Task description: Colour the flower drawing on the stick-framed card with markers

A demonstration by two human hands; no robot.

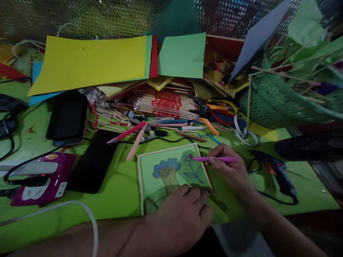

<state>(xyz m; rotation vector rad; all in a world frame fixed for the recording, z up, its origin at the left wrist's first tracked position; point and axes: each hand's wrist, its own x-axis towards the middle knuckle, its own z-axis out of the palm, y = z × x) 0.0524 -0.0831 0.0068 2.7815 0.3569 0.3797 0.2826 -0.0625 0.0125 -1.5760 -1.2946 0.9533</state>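
Note:
A pink felt-tip pen [226, 159] is pinched in the fingers of my right hand [229, 167]. Its tip touches a flower [187, 159] drawn in dark outline, where a patch of the flower is coloured purple-pink. The flower is on a light green card [150, 185] edged with thin wooden sticks. Left of it on the card is a tree [168, 173] with a brown trunk and blue crown. My left hand [183, 212] lies over the card's lower part, fingers slightly bent and resting on it, hiding the tree's base and most of the bottom edge.
A black phone [92, 162] and a purple power strip [44, 178] lie left. Behind are loose pens [135, 141], bundled sticks [166, 103], scissors [222, 109] and coloured sheets [93, 60]. On the right are a glue gun [278, 171] and a green basket [268, 100].

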